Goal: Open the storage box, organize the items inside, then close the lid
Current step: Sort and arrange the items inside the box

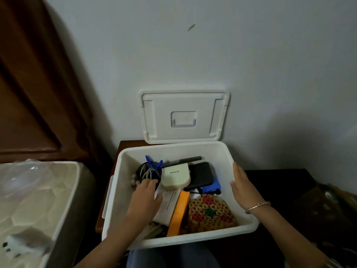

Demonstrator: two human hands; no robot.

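Pale wall [193,55] behind our unlidded storage box [245,228]: left hand [144,196] open among its items [175,176], right hand [244,188] open against its rim.

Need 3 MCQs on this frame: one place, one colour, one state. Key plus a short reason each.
1. Where is the lid?
A. Upright against the wall, behind the storage box
B. Shut on the box
C. Flat on the floor

2. What colour is the flat card beside the woven pouch?
A. Green
B. Purple
C. Orange

3. How is the right hand?
A. Gripping the lid
B. Open, fingers straight, by the box's right rim
C. Curled in a fist

Key:
1 A: the lid stands on edge at the wall, with the box open below it.
2 C: the card is plainly orange.
3 B: its fingers are straight and hold nothing.
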